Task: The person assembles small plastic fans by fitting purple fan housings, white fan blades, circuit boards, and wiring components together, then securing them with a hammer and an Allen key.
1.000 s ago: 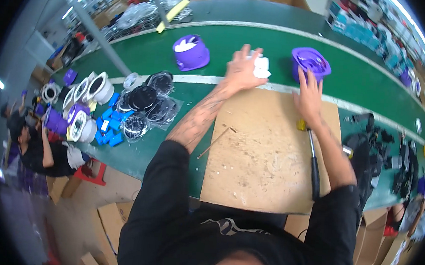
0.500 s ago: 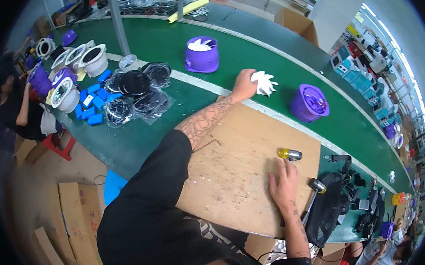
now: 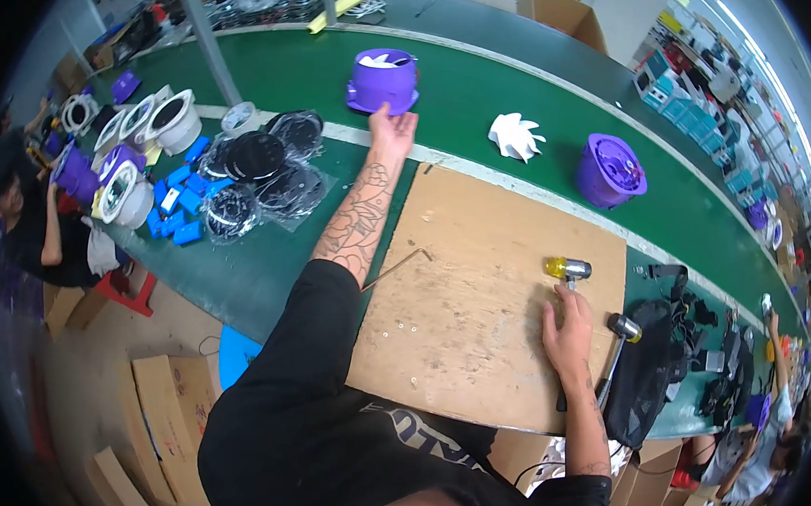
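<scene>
My left hand (image 3: 392, 132) reaches across the green bench, open, its fingers apart at the lower front of a purple housing (image 3: 382, 87). Whether the fingertips touch it I cannot tell. Something white, like fan blades, shows in the housing's top. A loose white fan wheel (image 3: 515, 137) lies on the green surface to the right, apart from the hand. Beyond it is a second purple housing (image 3: 611, 171), tilted toward me. My right hand (image 3: 569, 335) rests open on the cardboard sheet, over the handle of a mallet with a yellow-and-dark head (image 3: 567, 267).
An L-shaped hex key (image 3: 404, 268) lies across the cardboard's (image 3: 464, 351) left edge. A second mallet (image 3: 624, 327) and a black bag (image 3: 641, 387) are at the right. Bagged black discs (image 3: 254, 156), blue boxes (image 3: 182, 190) and white housings (image 3: 127, 196) crowd the left, near another person.
The white fan wheel has left my left hand and lies on the green surface. That hand has moved left to the purple housing. My right hand stays by the mallet; the view has shifted slightly.
</scene>
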Tool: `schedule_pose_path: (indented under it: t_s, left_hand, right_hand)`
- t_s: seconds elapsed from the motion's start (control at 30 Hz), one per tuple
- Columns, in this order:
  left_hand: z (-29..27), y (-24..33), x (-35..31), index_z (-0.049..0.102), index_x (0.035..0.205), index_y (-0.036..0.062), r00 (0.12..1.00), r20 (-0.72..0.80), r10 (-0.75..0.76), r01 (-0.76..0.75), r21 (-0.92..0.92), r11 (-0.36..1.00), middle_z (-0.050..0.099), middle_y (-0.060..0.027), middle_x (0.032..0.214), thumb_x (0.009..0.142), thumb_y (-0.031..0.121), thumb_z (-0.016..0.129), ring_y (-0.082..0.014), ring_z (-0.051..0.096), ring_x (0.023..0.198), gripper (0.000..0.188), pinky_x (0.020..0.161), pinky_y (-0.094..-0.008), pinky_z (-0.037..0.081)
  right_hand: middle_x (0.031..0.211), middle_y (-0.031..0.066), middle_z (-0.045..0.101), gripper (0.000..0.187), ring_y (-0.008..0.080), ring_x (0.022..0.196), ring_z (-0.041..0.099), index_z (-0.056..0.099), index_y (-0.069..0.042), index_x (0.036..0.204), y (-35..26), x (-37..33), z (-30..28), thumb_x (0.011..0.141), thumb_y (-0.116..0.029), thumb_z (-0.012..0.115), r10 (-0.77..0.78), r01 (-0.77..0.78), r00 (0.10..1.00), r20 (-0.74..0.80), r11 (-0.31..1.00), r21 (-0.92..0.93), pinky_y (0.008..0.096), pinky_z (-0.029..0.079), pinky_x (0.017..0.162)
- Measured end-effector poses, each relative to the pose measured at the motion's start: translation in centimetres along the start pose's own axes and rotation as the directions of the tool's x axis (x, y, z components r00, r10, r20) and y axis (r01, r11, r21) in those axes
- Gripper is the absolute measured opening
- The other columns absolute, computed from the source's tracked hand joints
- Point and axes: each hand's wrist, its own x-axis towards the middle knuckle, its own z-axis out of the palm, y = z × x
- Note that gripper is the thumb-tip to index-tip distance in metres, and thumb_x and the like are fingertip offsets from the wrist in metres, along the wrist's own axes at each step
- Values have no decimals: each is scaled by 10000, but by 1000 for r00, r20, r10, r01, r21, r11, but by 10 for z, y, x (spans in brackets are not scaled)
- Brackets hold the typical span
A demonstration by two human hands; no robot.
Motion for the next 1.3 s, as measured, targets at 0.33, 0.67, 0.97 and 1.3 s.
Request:
schedule_pose_path:
  t_s: [0.33, 0.67, 0.97, 1.3]
  left_hand:
    - [-1, 62, 49, 407, 1364, 46, 988, 61, 143, -154, 262, 953, 486, -177, 1335, 1036, 380, 415, -341, 442, 1290, 468, 1096, -495, 377]
    - [-15, 88, 44, 421, 1355, 153, 985, -21, 170, -150, 374, 915, 495, -117, 1358, 1050, 282, 385, -354, 530, 1213, 333, 982, -638, 428]
    - [41, 47, -114, 557, 1254, -12, 833, 547, 85, -501, 680, 535, 640, -90, 1123, 1043, 220, 441, -165, 603, 1015, 335, 863, -311, 499]
    - [15, -6, -282, 630, 1241, 97, 187, 921, -341, -970, 118, -213, 635, -151, 1172, 893, 81, 609, -322, 543, 1187, 349, 1088, -504, 352]
  right_hand:
    - [971, 189, 608, 293, 388, 979, 556, 601, -10, 1109, 5, 1, -1, 830, -73, 666, 4, -4, 1000, -8, 999, -39, 448, 445, 882]
    - [913, 187, 622, 247, 393, 948, 577, 616, -8, 1068, -3, 0, 1, 837, -86, 654, -26, 26, 999, -18, 1000, -14, 454, 441, 928]
    - [884, 174, 635, 212, 363, 913, 597, 615, -8, 1036, 10, 0, 3, 849, -105, 639, -18, 17, 996, -83, 1000, -9, 435, 459, 860]
    - [887, 174, 656, 215, 339, 852, 625, 621, -4, 1049, 12, -8, 2, 863, -111, 620, -24, 26, 996, -82, 999, 22, 420, 482, 806]
